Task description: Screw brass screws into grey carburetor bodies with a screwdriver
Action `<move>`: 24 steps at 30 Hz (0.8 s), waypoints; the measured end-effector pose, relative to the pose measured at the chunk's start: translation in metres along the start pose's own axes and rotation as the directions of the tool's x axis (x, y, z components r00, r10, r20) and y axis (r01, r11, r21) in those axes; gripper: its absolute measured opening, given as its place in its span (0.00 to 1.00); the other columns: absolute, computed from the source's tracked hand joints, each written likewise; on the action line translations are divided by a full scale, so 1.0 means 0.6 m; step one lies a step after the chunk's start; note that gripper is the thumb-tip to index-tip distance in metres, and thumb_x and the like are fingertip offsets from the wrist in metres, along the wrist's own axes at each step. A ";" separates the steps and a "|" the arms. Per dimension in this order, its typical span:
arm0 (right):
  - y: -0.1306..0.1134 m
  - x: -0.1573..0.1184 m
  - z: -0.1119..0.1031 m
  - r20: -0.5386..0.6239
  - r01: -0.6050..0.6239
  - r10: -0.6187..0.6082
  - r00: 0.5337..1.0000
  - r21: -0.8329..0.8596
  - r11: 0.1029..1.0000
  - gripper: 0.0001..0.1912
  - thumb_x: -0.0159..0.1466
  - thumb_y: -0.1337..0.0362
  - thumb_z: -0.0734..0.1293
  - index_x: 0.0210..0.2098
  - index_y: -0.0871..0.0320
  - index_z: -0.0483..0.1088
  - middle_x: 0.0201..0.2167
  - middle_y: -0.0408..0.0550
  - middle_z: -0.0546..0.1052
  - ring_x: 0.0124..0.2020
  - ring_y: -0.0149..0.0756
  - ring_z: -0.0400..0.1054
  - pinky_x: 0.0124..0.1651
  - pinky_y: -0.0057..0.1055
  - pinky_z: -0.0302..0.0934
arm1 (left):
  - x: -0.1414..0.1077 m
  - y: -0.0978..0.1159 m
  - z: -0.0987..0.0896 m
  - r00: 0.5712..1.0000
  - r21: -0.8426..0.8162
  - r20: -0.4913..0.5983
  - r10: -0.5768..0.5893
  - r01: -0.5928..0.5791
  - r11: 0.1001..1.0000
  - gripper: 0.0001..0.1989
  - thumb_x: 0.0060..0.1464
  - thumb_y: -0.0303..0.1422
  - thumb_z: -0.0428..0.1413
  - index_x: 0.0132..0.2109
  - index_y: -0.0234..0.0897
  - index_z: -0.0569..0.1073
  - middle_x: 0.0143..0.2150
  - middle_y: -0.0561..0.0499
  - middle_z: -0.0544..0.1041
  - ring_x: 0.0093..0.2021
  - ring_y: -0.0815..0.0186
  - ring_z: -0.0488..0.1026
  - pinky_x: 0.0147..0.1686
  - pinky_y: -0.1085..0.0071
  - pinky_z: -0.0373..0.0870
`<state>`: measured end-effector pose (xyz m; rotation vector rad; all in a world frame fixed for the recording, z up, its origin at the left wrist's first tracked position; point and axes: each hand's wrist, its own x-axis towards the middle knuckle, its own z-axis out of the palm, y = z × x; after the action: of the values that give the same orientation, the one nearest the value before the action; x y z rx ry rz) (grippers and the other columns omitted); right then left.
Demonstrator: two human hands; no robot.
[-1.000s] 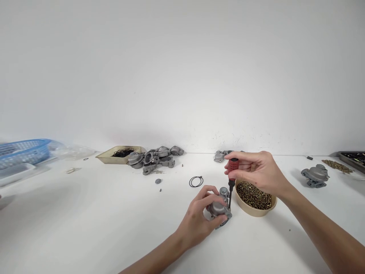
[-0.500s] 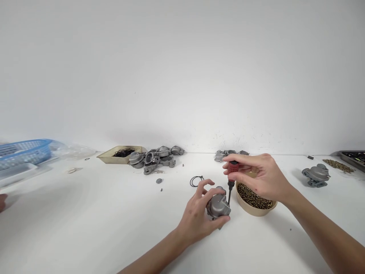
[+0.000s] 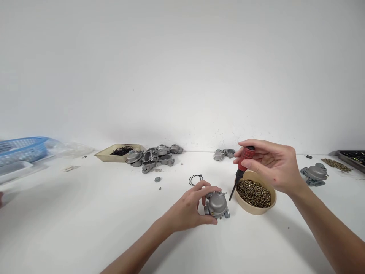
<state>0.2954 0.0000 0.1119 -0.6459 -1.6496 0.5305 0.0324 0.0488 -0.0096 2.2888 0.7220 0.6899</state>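
On the white table a grey metal carburetor (image 3: pixel 218 204) is gripped by my left hand (image 3: pixel 192 207), thumb at its near side and fingers over its far side. A screwdriver (image 3: pixel 245 158) with a red and black handle is pinched in my right hand (image 3: pixel 273 165), its shaft slanting down to the left. The tip is just right of the carburetor, apart from it. Below my right hand stands a round cream bowl (image 3: pixel 251 210) full of brass-coloured screws (image 3: pixel 253 193). Two thin black rubber rings (image 3: pixel 195 179) lie beyond my left hand.
At the back left, grey metal parts (image 3: pixel 155 155) lie heaped beside a cream tray (image 3: pixel 104 155) of black rings. More castings (image 3: pixel 224 154) sit by the wall. Another carburetor (image 3: pixel 315 174) stands right. A blue basket (image 3: pixel 25 148) and part of another person's hand (image 3: pixel 1 198) are far left.
My right hand has lifted the screwdriver off the carburetor and moved it up and right. The carburetor has turned a little in my left hand.
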 end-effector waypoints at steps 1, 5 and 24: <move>0.000 -0.001 0.005 -0.002 -0.003 0.003 1.000 0.039 0.999 0.16 0.63 0.72 0.77 0.49 0.51 0.83 0.36 0.43 0.85 0.35 0.38 0.84 0.38 0.34 0.84 | -0.001 0.000 0.009 1.000 0.029 -0.028 0.003 -0.003 1.000 0.34 0.52 0.36 0.73 0.64 0.51 0.72 0.54 0.48 0.72 0.38 0.67 0.72 0.38 0.70 0.77; 0.007 -0.008 0.032 0.039 -0.044 0.040 0.998 0.120 0.992 0.15 0.64 0.69 0.77 0.50 0.52 0.82 0.37 0.45 0.85 0.36 0.39 0.84 0.38 0.36 0.84 | -0.002 0.001 0.036 0.995 0.076 -0.100 0.001 0.006 0.997 0.35 0.50 0.34 0.73 0.63 0.52 0.71 0.54 0.49 0.68 0.35 0.69 0.70 0.36 0.70 0.77; 0.035 -0.016 0.052 0.122 -0.103 0.088 0.989 0.121 0.987 0.19 0.65 0.70 0.77 0.54 0.46 0.82 0.40 0.43 0.84 0.40 0.35 0.82 0.42 0.32 0.83 | -0.004 -0.007 0.038 0.996 0.048 -0.072 0.056 -0.053 0.997 0.35 0.53 0.35 0.71 0.65 0.50 0.66 0.56 0.47 0.67 0.40 0.65 0.74 0.34 0.69 0.78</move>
<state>0.2685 0.0094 0.0859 -0.6125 -1.6839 0.7486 0.0440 0.0408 -0.0282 2.3433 0.7185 0.7943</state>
